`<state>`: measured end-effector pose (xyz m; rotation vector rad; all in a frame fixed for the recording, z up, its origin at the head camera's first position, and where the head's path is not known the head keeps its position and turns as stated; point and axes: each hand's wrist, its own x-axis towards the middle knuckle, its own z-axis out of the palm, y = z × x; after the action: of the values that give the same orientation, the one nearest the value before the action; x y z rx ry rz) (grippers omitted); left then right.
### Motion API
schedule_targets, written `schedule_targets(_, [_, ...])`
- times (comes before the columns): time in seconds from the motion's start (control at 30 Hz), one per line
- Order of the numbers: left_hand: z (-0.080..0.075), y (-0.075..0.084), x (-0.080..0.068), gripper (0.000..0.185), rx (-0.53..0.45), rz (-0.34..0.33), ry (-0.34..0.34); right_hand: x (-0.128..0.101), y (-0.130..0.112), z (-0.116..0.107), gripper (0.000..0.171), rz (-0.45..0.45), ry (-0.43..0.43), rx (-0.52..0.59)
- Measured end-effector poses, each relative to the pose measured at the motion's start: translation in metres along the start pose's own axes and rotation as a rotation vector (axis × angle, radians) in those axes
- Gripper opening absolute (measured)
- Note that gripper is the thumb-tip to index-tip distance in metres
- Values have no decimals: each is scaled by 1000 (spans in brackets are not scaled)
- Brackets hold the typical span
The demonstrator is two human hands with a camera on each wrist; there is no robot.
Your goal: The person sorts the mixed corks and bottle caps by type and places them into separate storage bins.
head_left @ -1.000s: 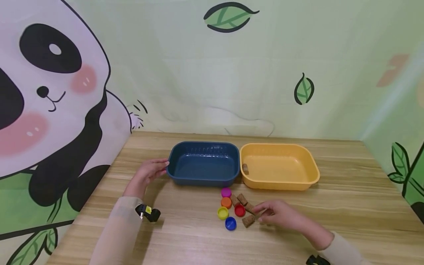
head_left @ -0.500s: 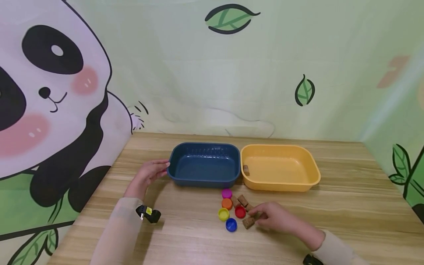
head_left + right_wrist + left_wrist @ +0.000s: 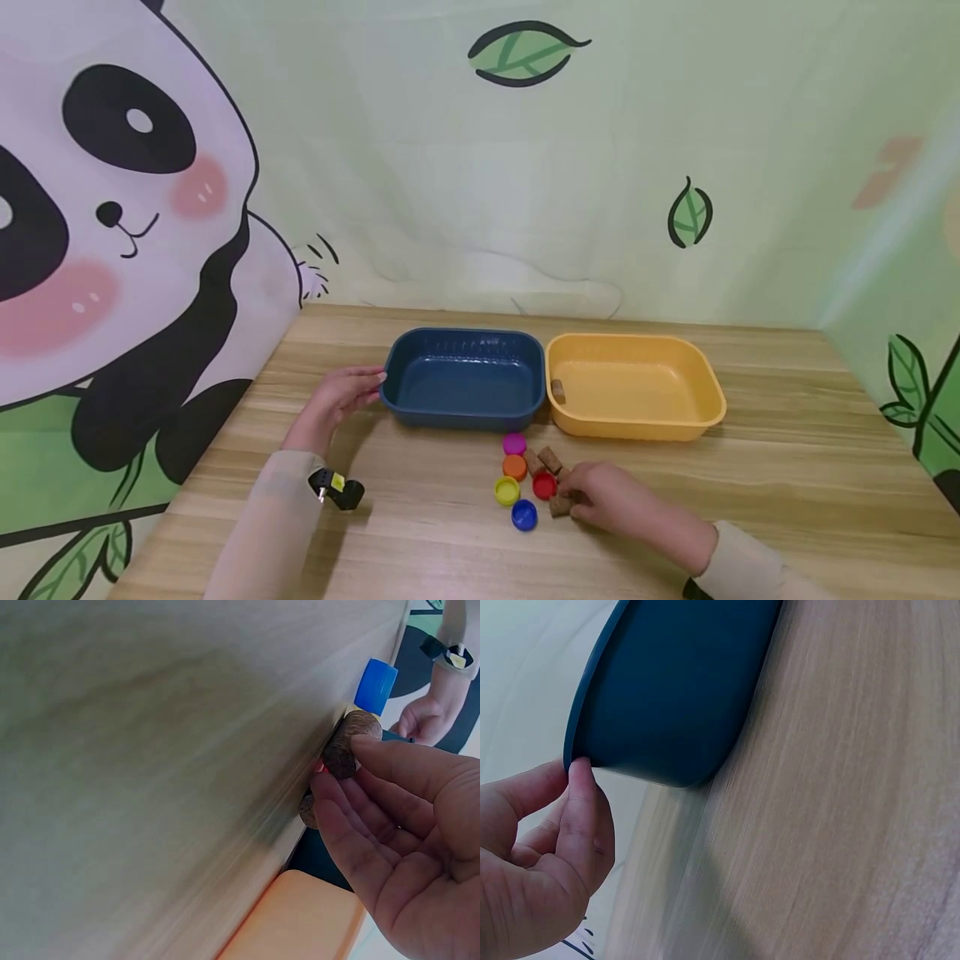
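My left hand (image 3: pixel 352 390) lies at the left end of the dark blue tray (image 3: pixel 465 390); in the left wrist view its fingertips (image 3: pixel 580 774) touch the tray's rim (image 3: pixel 592 697). My right hand (image 3: pixel 573 500) pinches a brown cork (image 3: pixel 558 507) that lies on the table beside the red cap (image 3: pixel 543 485); the right wrist view shows thumb and fingers (image 3: pixel 341 769) closed round that cork (image 3: pixel 351 735). Pink (image 3: pixel 513 443), orange (image 3: pixel 513 467), yellow (image 3: pixel 507 491) and blue (image 3: pixel 523 515) caps lie just left of it, with two more corks (image 3: pixel 550 458) behind.
A yellow tray (image 3: pixel 705 392) stands against the blue one on its right, with one cork (image 3: pixel 557 391) inside at its left wall. Printed walls close off the back and both sides of the wooden table (image 3: pixel 787 467).
My right hand has slid a little left and closed its fingers on the nearest cork. The left hand has stayed at the blue tray's rim.
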<state>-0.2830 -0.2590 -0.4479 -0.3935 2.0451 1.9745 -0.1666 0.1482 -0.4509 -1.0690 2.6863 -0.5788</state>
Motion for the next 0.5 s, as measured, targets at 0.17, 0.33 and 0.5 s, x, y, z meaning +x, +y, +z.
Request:
schedule_targets(0.17, [1, 0, 1, 50, 4, 2, -6, 0, 0, 3, 13, 0, 2, -27])
schedule_targets(0.33, [2, -2, 1, 51, -1, 19, -22, 0, 4, 6, 10, -22, 11, -36])
schedule_targets(0.5, [1, -1, 0, 51, 8, 20, -23, -1, 4, 5, 10, -30, 38, -23])
